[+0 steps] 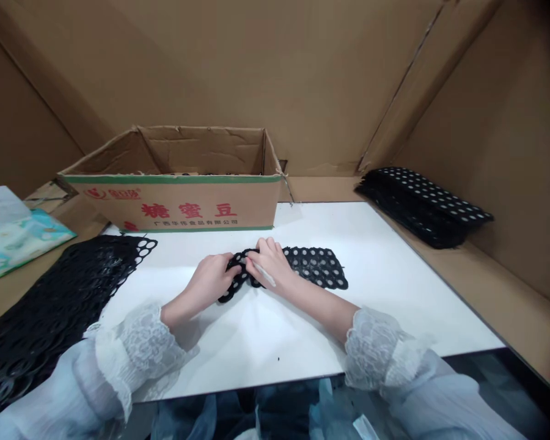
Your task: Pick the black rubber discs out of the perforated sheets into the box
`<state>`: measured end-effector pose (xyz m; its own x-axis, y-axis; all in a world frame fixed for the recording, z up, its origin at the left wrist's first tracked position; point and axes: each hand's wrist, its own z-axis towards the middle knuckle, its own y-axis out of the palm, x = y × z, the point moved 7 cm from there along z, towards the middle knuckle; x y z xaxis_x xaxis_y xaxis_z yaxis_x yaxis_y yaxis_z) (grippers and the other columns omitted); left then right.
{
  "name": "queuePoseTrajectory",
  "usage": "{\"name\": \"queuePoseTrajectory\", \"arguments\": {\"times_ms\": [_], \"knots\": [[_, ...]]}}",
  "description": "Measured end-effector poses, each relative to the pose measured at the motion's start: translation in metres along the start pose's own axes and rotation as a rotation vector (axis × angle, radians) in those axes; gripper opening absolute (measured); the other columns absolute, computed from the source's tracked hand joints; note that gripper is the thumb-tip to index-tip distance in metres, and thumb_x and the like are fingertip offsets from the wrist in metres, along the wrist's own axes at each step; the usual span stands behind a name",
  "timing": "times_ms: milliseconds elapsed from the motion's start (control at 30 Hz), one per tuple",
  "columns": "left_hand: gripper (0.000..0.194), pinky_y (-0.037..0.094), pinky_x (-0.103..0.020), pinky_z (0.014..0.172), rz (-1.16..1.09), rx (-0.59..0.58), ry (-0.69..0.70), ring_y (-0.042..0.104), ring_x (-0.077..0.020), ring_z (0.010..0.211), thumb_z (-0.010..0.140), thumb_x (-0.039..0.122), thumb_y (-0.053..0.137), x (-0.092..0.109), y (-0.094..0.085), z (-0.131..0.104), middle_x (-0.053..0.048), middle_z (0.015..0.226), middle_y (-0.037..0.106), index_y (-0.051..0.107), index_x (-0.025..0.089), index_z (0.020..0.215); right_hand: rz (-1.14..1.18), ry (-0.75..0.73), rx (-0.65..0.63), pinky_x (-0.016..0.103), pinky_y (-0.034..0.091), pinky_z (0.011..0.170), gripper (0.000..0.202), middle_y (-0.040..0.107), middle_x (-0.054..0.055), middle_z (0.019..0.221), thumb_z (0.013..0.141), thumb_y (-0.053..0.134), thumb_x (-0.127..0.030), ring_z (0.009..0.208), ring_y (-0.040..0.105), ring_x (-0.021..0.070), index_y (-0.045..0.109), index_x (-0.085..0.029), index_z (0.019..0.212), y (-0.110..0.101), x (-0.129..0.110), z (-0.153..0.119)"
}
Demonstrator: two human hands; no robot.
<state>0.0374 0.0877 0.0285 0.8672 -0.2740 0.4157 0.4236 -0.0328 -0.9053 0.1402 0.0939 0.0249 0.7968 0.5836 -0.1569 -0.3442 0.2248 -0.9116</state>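
A black sheet with rows of pale round spots [318, 266] lies on the white board [256, 342], its left part bent up between my hands. My left hand [213, 280] pinches the left end of this sheet between thumb and fingers. Close beside it, my right hand [271, 264] has its fingers closed at the raised part, with a thin white stick-like tool [263, 274] held in it and slanting down to the right. The tool's tip is hidden at the fingers.
An open cardboard box [174, 205] with red lettering stands behind the hands. Black ring-patterned sheets [64, 299] are piled at left, near a light blue packet [22, 235]. More spotted black sheets [421, 205] are stacked at right. Cardboard walls [256, 73] enclose the back.
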Motion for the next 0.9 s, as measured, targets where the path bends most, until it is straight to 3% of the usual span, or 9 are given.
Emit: {"name": "queuePoseTrajectory", "arguments": {"times_ms": [167, 333, 533, 767, 900], "knots": [[0.024, 0.032, -0.025, 0.053, -0.086, -0.059, -0.008, 0.05, -0.0165, 0.057, 0.077, 0.037, 0.041, -0.009, -0.004, 0.008, -0.001, 0.059, 0.055, 0.047, 0.018, 0.064, 0.173, 0.016, -0.046, 0.034, 0.031, 0.075, 0.029, 0.043, 0.007, 0.085, 0.082, 0.037, -0.032, 0.087, 0.034, 0.0199, 0.058, -0.018, 0.067, -0.006, 0.013, 0.005], [0.019, 0.034, -0.026, 0.058, -0.12, -0.034, -0.033, 0.052, -0.0175, 0.064, 0.077, 0.034, 0.039, -0.019, -0.006, 0.014, -0.002, 0.065, 0.055, 0.047, 0.018, 0.071, 0.406, 0.052, -0.11, 0.037, 0.025, 0.087, 0.031, 0.044, 0.004, 0.1, 0.08, 0.041, -0.029, 0.101, 0.033, 0.0187, 0.057, -0.018, 0.056, 0.0, 0.019, -0.002], [0.023, 0.037, -0.025, 0.056, -0.339, -0.245, -0.01, 0.051, -0.0162, 0.064, 0.065, 0.033, 0.055, -0.023, 0.002, 0.009, 0.0, 0.07, 0.056, 0.052, 0.016, 0.081, 0.405, 0.082, -0.062, 0.036, 0.02, 0.091, 0.029, 0.045, 0.003, 0.098, 0.079, 0.043, -0.03, 0.1, 0.035, 0.0173, 0.057, -0.018, 0.057, 0.005, 0.013, -0.005], [0.025, 0.038, -0.023, 0.05, -0.538, -0.197, -0.188, 0.052, -0.0142, 0.059, 0.056, 0.029, 0.063, -0.035, 0.007, 0.006, 0.002, 0.064, 0.055, 0.053, 0.014, 0.074, 0.478, 0.111, -0.057, 0.034, 0.019, 0.092, 0.032, 0.048, 0.001, 0.099, 0.079, 0.042, -0.025, 0.101, 0.036, 0.0158, 0.056, -0.017, 0.051, -0.005, 0.01, -0.003], [0.027, 0.042, -0.025, 0.052, -0.663, -0.256, -0.243, 0.055, -0.0166, 0.06, 0.055, 0.027, 0.064, -0.035, 0.013, 0.005, -0.001, 0.067, 0.059, 0.055, 0.013, 0.076, 0.539, 0.121, -0.071, 0.033, 0.019, 0.092, 0.035, 0.049, 0.0, 0.101, 0.08, 0.039, -0.022, 0.101, 0.036, 0.0153, 0.057, -0.018, 0.05, -0.007, 0.011, -0.004]]}}
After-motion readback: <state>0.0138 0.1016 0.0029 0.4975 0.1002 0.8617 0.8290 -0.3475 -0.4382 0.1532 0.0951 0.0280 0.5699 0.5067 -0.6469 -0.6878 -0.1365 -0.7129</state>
